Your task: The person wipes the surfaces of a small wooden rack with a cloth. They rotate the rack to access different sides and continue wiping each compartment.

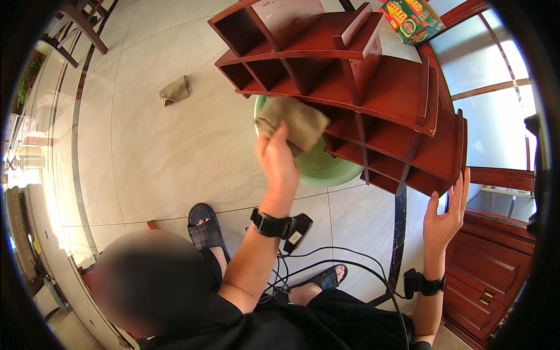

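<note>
My left hand [278, 159] grips a folded olive-brown cloth [302, 122], blurred at its edges. Under the cloth, a light green plastic basin [332, 168] stands on the floor, partly hidden by the shelf unit and the cloth. A reddish-brown, stepped wooden shelf unit [396, 94] with several open compartments leans over the basin. At its lower right corner, the thumb and fingers of my right hand [448, 214] lie around the end panel. Whether the shelf rests on the basin rim cannot be told.
Another folded cloth [175, 90] lies on the tiled floor [175, 144]. A green and red printed carton [411, 22] stands behind the shelf. Black cables [332, 251] run beside my feet. Wooden cabinet doors [485, 271] are at right, a dark wooden chair [81, 26] far left.
</note>
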A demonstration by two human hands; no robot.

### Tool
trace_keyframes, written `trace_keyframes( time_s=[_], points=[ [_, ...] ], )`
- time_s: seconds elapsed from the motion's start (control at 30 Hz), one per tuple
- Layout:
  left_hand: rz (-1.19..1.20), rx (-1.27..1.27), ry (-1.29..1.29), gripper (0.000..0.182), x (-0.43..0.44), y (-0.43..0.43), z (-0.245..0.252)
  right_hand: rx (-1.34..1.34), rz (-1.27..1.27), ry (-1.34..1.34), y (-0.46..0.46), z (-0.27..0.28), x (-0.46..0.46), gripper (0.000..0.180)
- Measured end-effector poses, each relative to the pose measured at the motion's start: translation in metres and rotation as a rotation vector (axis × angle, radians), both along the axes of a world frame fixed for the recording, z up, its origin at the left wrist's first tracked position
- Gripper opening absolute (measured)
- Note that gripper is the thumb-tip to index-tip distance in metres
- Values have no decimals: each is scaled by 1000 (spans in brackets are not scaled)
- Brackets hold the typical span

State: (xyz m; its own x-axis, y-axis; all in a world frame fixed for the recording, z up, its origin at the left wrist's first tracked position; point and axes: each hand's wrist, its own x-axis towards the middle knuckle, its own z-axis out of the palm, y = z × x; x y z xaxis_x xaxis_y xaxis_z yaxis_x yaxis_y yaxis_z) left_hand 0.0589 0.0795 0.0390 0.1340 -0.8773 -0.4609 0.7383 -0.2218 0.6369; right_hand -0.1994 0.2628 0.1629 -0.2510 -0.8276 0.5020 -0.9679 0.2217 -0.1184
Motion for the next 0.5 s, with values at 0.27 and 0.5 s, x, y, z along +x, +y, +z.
trace_keyframes(
  time_s=[0.27,0.5],
  points=[
    [-660,-475,-773,33,24,-89,-14,-2,10,-1,-1,0,0,69],
    [-452,-946,-1440,54,42,-87,-37,1,15,-1,-1,0,-1,68]
  ],
)
